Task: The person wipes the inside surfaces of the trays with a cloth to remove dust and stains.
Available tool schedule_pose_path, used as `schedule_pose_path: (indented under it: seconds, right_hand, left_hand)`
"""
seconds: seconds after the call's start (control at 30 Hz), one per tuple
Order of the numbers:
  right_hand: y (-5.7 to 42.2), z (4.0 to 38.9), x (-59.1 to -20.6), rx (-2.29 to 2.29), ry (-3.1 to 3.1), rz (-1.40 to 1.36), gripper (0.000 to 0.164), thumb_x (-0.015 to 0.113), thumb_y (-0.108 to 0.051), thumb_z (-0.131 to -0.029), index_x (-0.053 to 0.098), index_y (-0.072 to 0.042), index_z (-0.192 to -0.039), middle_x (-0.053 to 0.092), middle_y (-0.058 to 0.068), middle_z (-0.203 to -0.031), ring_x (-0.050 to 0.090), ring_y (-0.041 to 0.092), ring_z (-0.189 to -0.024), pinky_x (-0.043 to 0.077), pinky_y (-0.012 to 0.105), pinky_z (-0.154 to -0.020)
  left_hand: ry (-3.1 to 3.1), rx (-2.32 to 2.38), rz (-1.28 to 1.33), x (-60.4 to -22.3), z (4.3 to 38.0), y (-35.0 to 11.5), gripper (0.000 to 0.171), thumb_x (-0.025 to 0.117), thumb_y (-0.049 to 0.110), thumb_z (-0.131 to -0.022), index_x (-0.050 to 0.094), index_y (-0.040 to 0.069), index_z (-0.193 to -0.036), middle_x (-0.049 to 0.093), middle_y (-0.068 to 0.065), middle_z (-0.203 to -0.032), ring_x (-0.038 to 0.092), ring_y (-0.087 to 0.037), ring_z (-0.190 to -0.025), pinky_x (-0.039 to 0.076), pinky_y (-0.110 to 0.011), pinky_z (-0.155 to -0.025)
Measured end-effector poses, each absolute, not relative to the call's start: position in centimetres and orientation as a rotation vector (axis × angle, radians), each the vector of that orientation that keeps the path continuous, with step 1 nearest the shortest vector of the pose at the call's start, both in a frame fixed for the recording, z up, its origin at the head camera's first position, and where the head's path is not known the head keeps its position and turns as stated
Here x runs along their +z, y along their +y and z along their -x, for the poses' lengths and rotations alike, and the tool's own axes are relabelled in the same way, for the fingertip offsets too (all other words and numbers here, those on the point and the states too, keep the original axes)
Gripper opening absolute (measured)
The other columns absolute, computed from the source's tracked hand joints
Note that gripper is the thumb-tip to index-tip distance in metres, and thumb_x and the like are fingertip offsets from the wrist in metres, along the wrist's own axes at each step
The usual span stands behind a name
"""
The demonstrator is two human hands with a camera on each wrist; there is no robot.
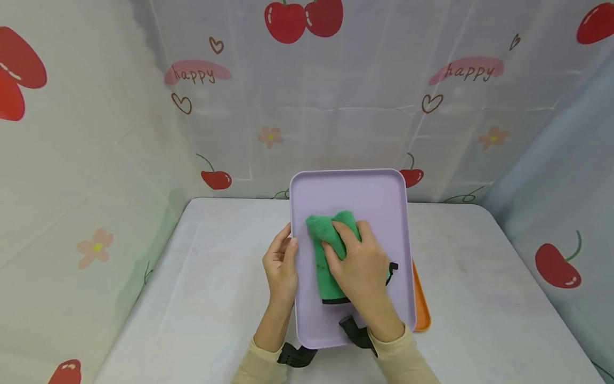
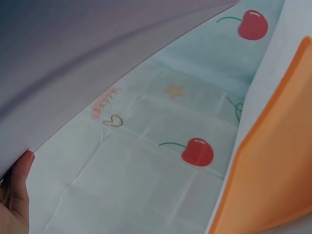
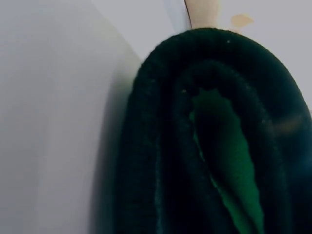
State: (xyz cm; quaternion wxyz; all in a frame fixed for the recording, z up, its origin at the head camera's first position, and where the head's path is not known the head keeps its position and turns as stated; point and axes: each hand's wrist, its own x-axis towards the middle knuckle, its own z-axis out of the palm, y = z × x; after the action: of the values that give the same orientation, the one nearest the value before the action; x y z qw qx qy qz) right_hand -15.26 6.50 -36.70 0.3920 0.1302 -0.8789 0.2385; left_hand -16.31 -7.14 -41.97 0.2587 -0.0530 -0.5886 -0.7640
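Observation:
A lilac rectangular tray (image 1: 345, 192) is held up off the table, its inner face toward me. My left hand (image 1: 282, 266) grips its left edge, thumb at the rim and the other fingers partly hidden; the left wrist view shows the tray's underside (image 2: 97, 58) and part of that hand (image 2: 19, 195). With bent fingers, my right hand (image 1: 362, 266) holds a folded green cloth (image 1: 331, 282) with dark edging against the tray's inner face. In the right wrist view, the cloth's folded dark edge (image 3: 146, 146) fills much of the picture beside the pale tray (image 3: 48, 122).
An orange tray (image 1: 422, 309) lies on the white table (image 1: 460, 277), mostly hidden behind the lilac one; more of this orange tray (image 2: 278, 156) appears in the left wrist view. Cherry-print curtains (image 1: 336, 106) stand around the table at the back and sides. Black straps (image 1: 355, 332) circle both wrists.

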Motion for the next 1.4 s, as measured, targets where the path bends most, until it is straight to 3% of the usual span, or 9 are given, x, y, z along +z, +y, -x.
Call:
schedule_pose_path:
  seconds: [0.27, 0.67, 0.97, 1.4]
  right_hand:
    - [9.0, 15.6, -36.7, 0.639, -2.286, -0.18, 0.034, 0.082, -0.023, -0.077, 0.073, -0.011, -0.107, 0.061, 0.017, -0.094, 0.059, 0.032, -0.061, 0.048, 0.044, -0.049]
    - [12.4, 16.1, -36.8, 0.654, -2.357, 0.076, 0.038, 0.077, -0.026, -0.082, 0.071, -0.006, -0.114, 0.058, 0.022, -0.094, 0.054, 0.038, -0.054, 0.044, 0.048, -0.042]
    - [12.3, 16.0, -37.1, 0.697, -2.375, 0.121, 0.038, 0.074, -0.026, -0.084, 0.07, -0.004, -0.115, 0.057, 0.022, -0.089, 0.053, 0.039, -0.055, 0.044, 0.048, -0.045]
    - [11.0, 15.9, -37.4, 0.736, -2.383, 0.141, 0.042, 0.072, -0.031, -0.085, 0.068, -0.004, -0.116, 0.058, 0.024, -0.098, 0.056, 0.043, -0.059, 0.049, 0.053, -0.052]
  left_hand:
    - [-1.572, -2.101, 0.119, -41.9, 16.4, -7.4, 0.037, 0.054, 0.004, -0.094, 0.056, -0.012, -0.128, 0.067, 0.013, -0.084, 0.064, -0.002, -0.076, 0.055, -0.018, -0.068]
    - [-1.534, -2.053, 0.129, -41.8, 16.5, -7.9, 0.036, 0.054, 0.001, -0.094, 0.055, -0.014, -0.127, 0.066, 0.014, -0.083, 0.062, -0.001, -0.075, 0.054, -0.016, -0.067]
    - [-1.53, -2.079, 0.147, -41.8, 16.4, -7.8, 0.036, 0.055, 0.001, -0.094, 0.055, -0.013, -0.128, 0.065, 0.012, -0.083, 0.061, -0.002, -0.075, 0.054, -0.016, -0.067]
    - [-1.502, -2.111, 0.179, -41.9, 16.5, -7.5, 0.037, 0.054, 0.001, -0.095, 0.054, -0.014, -0.128, 0.067, 0.012, -0.086, 0.063, -0.002, -0.077, 0.055, -0.017, -0.068]
